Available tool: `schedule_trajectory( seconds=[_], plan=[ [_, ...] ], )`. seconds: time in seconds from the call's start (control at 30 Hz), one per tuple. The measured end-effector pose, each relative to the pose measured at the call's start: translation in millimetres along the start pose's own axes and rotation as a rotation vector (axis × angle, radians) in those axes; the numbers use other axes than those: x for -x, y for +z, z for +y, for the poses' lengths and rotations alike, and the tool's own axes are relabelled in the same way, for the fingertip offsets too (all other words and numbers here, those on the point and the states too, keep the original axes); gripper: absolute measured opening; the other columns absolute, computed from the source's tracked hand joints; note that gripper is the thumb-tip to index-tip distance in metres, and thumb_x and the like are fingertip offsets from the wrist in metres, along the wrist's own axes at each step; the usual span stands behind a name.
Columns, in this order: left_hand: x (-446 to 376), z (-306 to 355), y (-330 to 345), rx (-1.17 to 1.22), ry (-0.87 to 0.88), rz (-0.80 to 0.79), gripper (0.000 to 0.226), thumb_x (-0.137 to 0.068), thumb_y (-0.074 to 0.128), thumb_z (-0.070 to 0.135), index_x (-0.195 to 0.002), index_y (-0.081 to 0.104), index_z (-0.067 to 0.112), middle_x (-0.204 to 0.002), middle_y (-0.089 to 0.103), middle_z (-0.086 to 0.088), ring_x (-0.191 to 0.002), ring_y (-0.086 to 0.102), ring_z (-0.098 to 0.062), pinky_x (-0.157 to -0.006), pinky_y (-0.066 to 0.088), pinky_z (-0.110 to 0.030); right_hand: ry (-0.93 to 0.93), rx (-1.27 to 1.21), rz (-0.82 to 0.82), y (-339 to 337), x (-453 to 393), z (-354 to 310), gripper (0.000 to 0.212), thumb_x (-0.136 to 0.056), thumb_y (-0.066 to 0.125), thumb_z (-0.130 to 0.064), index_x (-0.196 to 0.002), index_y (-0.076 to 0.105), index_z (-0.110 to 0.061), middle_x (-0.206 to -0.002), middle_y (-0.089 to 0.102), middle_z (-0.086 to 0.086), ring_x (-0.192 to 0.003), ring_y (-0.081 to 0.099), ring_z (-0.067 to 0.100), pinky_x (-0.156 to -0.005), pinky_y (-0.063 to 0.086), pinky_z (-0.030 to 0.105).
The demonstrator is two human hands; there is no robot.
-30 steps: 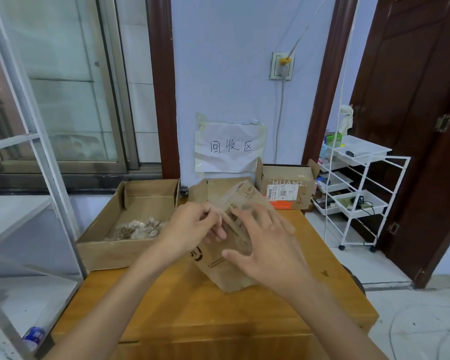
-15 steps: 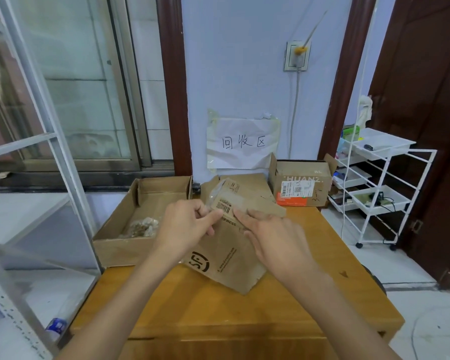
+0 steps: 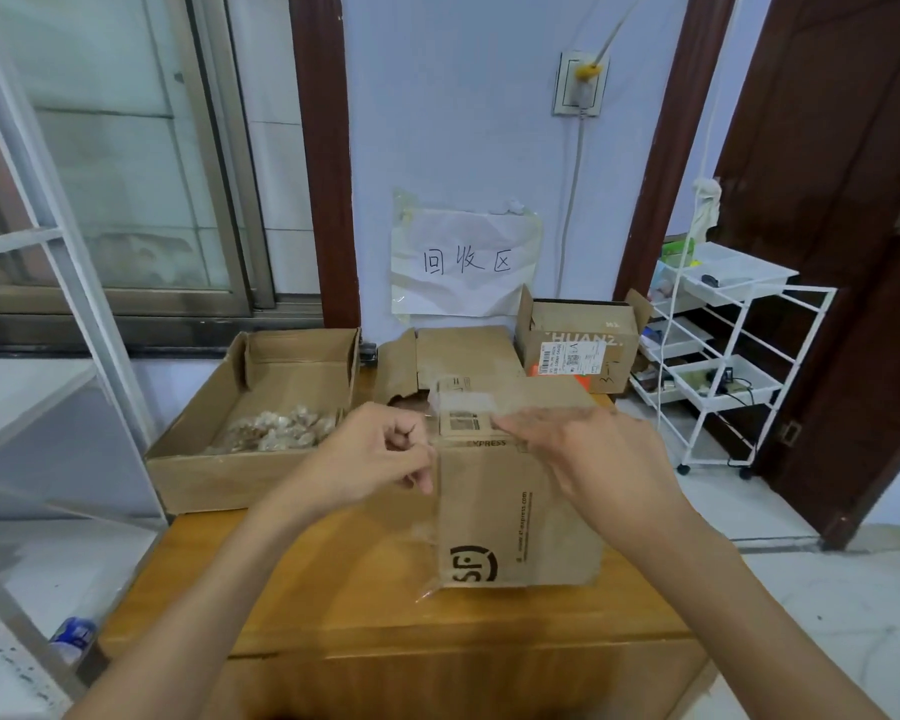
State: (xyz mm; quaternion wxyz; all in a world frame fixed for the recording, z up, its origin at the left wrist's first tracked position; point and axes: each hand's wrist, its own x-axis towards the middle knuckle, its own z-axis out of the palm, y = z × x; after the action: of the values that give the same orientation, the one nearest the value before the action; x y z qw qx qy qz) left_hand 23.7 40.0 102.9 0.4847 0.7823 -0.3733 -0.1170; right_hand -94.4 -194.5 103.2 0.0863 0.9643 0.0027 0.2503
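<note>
At the middle of the bench [image 3: 333, 605], seen from the head camera, the box [image 3: 520, 517] stands upright on its lower edge, its printed face towards the person. Clear tape [image 3: 463, 402] crosses its top near a barcode label, and more hangs loose down its left edge. The left hand [image 3: 380, 459] has its fingers curled and pinches the box at its upper left edge. The right hand [image 3: 588, 454] lies over the upper right part, fingers stretched out leftwards with the tips on the tape; its thumb is hidden. Left of the box, a low carton [image 3: 204, 475] holds crumpled scraps. Behind, against the wall, stand an open flap box [image 3: 463, 350] and a labelled one [image 3: 578, 345], under a paper sign [image 3: 463, 262]. A white cart [image 3: 723, 356] stands at the right.
</note>
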Motion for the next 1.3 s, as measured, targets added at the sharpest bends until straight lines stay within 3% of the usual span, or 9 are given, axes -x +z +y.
schedule_trajectory(
  seconds=[0.1,0.23,0.43,0.6,0.77,0.93,1.0,1.17,1.3],
  plan=[
    [5.2,3.2,-15.2,-0.120,-0.014,-0.062,0.024,-0.095,0.074,0.026,-0.080,0.071,0.007,-0.080,0.078,-0.001,-0.079,0.075,-0.010,-0.074,0.055,-0.021,0.005,-0.020,0.034,1.1,7.9,-5.5,0.073,-0.085,0.084,-0.019,-0.136,0.055,-0.061,-0.124,0.072,-0.023,-0.075,0.073,0.021,-0.049,0.051,0.027],
    [9.3,0.2,-2.0,-0.340,-0.002,0.083,0.033,-0.079,0.078,0.061,-0.075,0.070,0.029,-0.077,0.074,0.016,-0.073,0.068,0.001,-0.064,0.047,-0.020,-0.002,0.050,0.080,1.0,13.5,-18.4,0.077,-0.057,0.101,-0.011,-0.121,0.074,-0.045,-0.108,0.078,-0.015,-0.057,0.068,0.027,-0.041,0.046,0.029],
    [10.5,-15.9,5.9,-0.425,0.094,0.134,0.031,-0.093,0.074,0.039,-0.068,0.058,0.031,-0.062,0.066,0.017,-0.055,0.057,-0.001,-0.057,0.036,-0.026,0.035,0.043,0.045,0.2,23.1,-23.0,0.074,-0.056,0.104,-0.018,-0.119,0.075,-0.045,-0.109,0.078,-0.016,-0.056,0.068,0.024,-0.039,0.045,0.027],
    [14.1,-13.2,-7.9,-0.261,0.038,0.082,0.021,-0.092,0.075,0.027,-0.074,0.067,0.021,-0.069,0.072,0.013,-0.062,0.063,-0.003,-0.060,0.050,-0.027,0.054,0.035,0.035,-5.8,35.3,-31.9,0.066,-0.058,0.102,-0.017,-0.112,0.074,-0.042,-0.103,0.077,-0.015,-0.059,0.068,0.019,-0.045,0.030,0.020],
    [18.4,-10.3,-13.6,0.020,-0.065,0.214,0.035,-0.075,0.082,0.036,-0.102,0.067,0.018,-0.082,0.078,-0.001,-0.065,0.074,-0.024,-0.066,0.061,-0.042,0.076,0.065,0.020,-7.1,36.0,-37.7,0.069,-0.055,0.104,-0.024,-0.117,0.075,-0.038,-0.109,0.079,-0.008,-0.075,0.077,0.022,-0.046,0.050,0.027],
    [26.2,-3.0,3.8,-0.016,0.068,0.677,0.021,-0.091,0.073,0.041,-0.082,0.063,0.025,-0.061,0.063,0.000,-0.053,0.061,-0.023,-0.057,0.054,-0.043,0.069,0.083,0.014,-11.5,35.7,-57.5,0.073,-0.045,0.105,-0.029,-0.113,0.079,-0.030,-0.101,0.080,0.002,-0.080,0.077,0.023,-0.058,0.058,0.034],
    [28.1,4.1,17.1,-0.183,0.105,0.660,0.027,-0.098,0.061,0.048,-0.078,0.064,0.030,-0.061,0.062,0.007,-0.057,0.061,-0.013,-0.053,0.047,-0.036,0.083,0.060,-0.006,-15.0,38.4,-67.0,0.070,-0.042,0.103,-0.032,-0.107,0.078,-0.027,-0.093,0.078,0.000,-0.076,0.075,0.021,-0.060,0.057,0.032],
    [10.9,24.7,36.0,-0.631,-0.129,0.512,0.036,-0.096,0.046,0.067,-0.107,0.065,0.038,-0.094,0.055,0.014,-0.081,0.060,-0.011,-0.062,0.039,-0.030,0.103,0.048,-0.051,-15.2,34.4,-92.5,0.076,-0.049,0.089,-0.075,-0.102,0.076,-0.022,-0.080,0.069,0.001,-0.071,0.066,0.023,-0.064,0.051,0.031],
    [-5.0,30.2,40.8,-0.592,-0.206,0.416,0.058,-0.089,0.071,0.056,-0.137,0.048,0.037,-0.132,0.047,0.008,-0.109,0.063,-0.025,-0.085,0.049,-0.039,0.067,-0.042,0.081,-38.3,31.2,-69.4,0.036,-0.095,0.048,-0.057,-0.107,0.076,-0.037,-0.080,0.070,-0.013,-0.076,0.063,0.011,-0.070,0.048,0.028]
  ],
)
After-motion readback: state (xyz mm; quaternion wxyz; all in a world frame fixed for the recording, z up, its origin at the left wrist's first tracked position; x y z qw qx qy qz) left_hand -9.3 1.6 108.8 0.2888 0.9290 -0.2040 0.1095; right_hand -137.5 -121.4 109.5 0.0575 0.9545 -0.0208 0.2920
